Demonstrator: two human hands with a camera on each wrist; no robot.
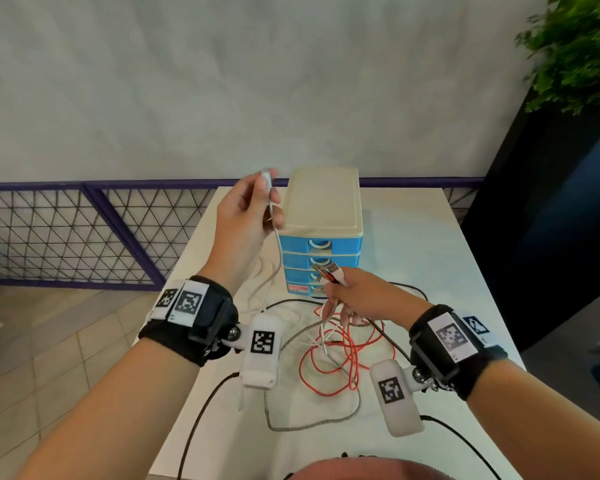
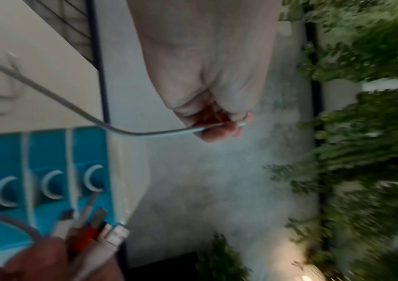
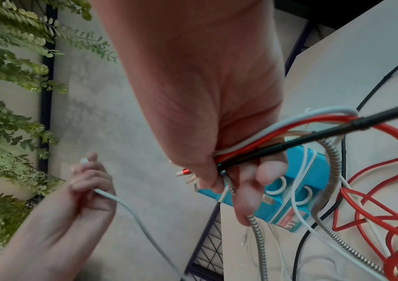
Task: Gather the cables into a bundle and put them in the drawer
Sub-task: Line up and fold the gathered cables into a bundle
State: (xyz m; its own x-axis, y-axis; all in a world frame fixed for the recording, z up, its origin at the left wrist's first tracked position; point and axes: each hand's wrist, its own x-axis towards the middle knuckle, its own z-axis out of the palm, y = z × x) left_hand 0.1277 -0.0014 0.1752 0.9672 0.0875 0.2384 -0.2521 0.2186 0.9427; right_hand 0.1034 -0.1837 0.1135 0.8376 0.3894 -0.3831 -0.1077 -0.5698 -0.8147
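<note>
My left hand (image 1: 253, 209) is raised left of the blue drawer unit (image 1: 323, 258) and pinches the plug end of a white cable (image 1: 276, 237); the same hand (image 2: 214, 117) shows in the left wrist view, the cable (image 2: 72, 106) running off to the left. My right hand (image 1: 354, 296) grips a bunch of cable ends (image 1: 331, 273) in front of the lower drawers. The right wrist view shows white, red and black cables (image 3: 277, 133) clamped in that hand (image 3: 229, 161). A red cable (image 1: 340, 355), a braided cable (image 1: 291, 424) and a black cable (image 1: 392, 344) lie tangled on the white table (image 1: 430, 244). All drawers look closed.
A purple mesh railing (image 1: 84, 233) runs behind and left of the table. A green plant (image 1: 579, 53) hangs at the upper right above a dark panel. Black leads (image 1: 194, 424) trail off the table's near edge from my wrist cameras.
</note>
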